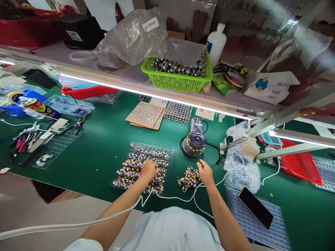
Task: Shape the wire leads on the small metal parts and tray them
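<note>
A clear plastic tray (171,155) on the green table holds rows of small parts with whitish rings and yellow and dark bits. My left hand (149,170) is over its right half, fingers curled together; what they grip, if anything, is too small to make out. Right of the tray lies a loose pile of the same small parts (188,178). Just beyond the pile's right side is my right hand (206,173), thumb and fingers closed in a pinch around something I cannot make out. A round grey-black device (196,140) stands behind the pile.
A white cable (178,199) crosses in front of the tray. A phone (255,207) lies on stacked clear trays (277,226) at right. Boards (145,114) lie behind; pens and tools (26,141) are left. Overhead, a shelf holds a green basket (178,83) of metal balls.
</note>
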Action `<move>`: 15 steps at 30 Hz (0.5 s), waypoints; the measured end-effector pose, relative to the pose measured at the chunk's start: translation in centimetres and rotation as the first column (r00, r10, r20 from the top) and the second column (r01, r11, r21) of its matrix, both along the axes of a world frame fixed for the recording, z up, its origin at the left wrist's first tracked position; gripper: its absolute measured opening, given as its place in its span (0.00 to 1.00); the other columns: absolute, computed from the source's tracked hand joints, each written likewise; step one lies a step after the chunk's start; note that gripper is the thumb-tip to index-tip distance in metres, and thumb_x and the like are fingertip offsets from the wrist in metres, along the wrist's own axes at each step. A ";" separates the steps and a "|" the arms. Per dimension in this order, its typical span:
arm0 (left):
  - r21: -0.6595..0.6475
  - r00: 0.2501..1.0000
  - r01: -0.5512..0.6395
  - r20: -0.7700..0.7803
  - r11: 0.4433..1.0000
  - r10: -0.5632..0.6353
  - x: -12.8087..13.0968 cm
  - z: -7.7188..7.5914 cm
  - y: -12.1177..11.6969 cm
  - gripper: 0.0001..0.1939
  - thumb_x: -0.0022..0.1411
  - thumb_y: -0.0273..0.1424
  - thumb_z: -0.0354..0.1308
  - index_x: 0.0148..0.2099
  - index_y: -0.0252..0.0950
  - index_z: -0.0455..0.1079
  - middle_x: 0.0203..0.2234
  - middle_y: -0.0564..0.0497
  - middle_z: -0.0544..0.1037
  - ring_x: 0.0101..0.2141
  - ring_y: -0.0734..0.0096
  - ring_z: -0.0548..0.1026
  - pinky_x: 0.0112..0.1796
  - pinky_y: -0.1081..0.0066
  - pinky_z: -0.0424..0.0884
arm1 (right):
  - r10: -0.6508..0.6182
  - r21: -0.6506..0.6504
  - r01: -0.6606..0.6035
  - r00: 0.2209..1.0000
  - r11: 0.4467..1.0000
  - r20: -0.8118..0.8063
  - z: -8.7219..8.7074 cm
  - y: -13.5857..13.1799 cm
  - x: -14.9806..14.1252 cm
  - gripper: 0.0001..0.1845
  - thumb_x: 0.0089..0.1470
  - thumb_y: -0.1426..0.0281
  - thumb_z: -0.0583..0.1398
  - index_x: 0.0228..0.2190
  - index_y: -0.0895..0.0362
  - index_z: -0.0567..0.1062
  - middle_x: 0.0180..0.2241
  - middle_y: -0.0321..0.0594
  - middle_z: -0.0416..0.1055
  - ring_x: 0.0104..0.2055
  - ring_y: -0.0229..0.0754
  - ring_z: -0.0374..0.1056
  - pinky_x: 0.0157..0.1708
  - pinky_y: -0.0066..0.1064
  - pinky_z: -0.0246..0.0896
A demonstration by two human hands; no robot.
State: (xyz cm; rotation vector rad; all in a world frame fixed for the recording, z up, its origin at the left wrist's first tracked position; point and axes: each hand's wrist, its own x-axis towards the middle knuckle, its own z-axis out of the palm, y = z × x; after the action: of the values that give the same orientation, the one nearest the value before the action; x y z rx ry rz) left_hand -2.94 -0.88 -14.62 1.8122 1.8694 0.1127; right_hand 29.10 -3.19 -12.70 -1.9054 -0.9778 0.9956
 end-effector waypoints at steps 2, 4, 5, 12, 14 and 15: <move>-0.005 0.998 0.028 -0.061 1.000 -0.028 0.3 0.0 0.0 0.08 0.54 0.34 0.62 0.33 0.35 0.74 0.38 0.41 0.74 0.47 0.49 0.68 0.49 0.57 0.62 | -0.100 0.011 0.101 0.993 0.995 -0.057 0.3 2.3 0.7 0.28 0.45 0.52 0.62 0.40 0.60 0.77 0.34 0.46 0.78 0.34 0.47 0.73 0.32 0.34 0.66; -0.003 0.994 0.048 -0.102 0.999 -0.048 0.4 0.1 0.0 0.07 0.53 0.33 0.61 0.33 0.35 0.75 0.38 0.42 0.74 0.46 0.50 0.68 0.48 0.58 0.63 | -0.193 0.002 0.195 0.972 0.981 -0.135 0.6 4.4 1.3 0.29 0.45 0.48 0.60 0.36 0.61 0.76 0.31 0.46 0.77 0.27 0.43 0.71 0.23 0.31 0.63; 0.002 0.992 0.055 -0.114 0.998 -0.055 0.5 0.3 0.0 0.06 0.53 0.33 0.61 0.33 0.35 0.75 0.37 0.42 0.74 0.46 0.51 0.69 0.48 0.59 0.63 | -0.226 -0.005 0.229 0.958 0.973 -0.179 0.7 5.4 1.6 0.29 0.44 0.47 0.60 0.33 0.61 0.76 0.28 0.45 0.77 0.24 0.42 0.70 0.20 0.29 0.60; 0.063 0.997 0.035 -0.073 0.997 -0.030 0.2 0.8 -0.3 0.05 0.53 0.26 0.57 0.31 0.36 0.74 0.36 0.43 0.75 0.47 0.52 0.68 0.49 0.59 0.61 | -0.255 0.032 0.296 0.869 0.955 -0.425 1.6 8.2 2.2 0.24 0.29 0.54 0.71 0.22 0.59 0.73 0.17 0.34 0.69 0.19 0.36 0.64 0.16 0.26 0.53; 0.079 1.000 0.000 -0.025 0.997 0.001 0.2 0.7 -0.4 0.05 0.53 0.25 0.56 0.31 0.36 0.74 0.35 0.43 0.75 0.46 0.53 0.68 0.49 0.59 0.61 | -0.230 0.064 0.294 0.850 0.954 -0.475 2.3 8.1 1.8 0.22 0.31 0.55 0.70 0.22 0.59 0.72 0.17 0.32 0.67 0.19 0.35 0.63 0.17 0.26 0.54; 0.086 1.000 -0.022 0.005 0.996 0.022 0.2 0.7 -0.4 0.06 0.53 0.25 0.56 0.31 0.36 0.74 0.35 0.44 0.75 0.46 0.53 0.69 0.49 0.59 0.62 | -0.209 0.080 0.285 0.842 0.955 -0.498 2.7 7.9 1.5 0.21 0.32 0.56 0.70 0.22 0.58 0.72 0.17 0.32 0.67 0.20 0.35 0.62 0.17 0.26 0.54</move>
State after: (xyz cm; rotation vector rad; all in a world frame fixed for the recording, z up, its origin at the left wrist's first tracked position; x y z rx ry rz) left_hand -2.77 -1.28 -13.89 1.8468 1.9091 0.2076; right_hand 30.58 4.67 -9.99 -1.4978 -0.4803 1.1321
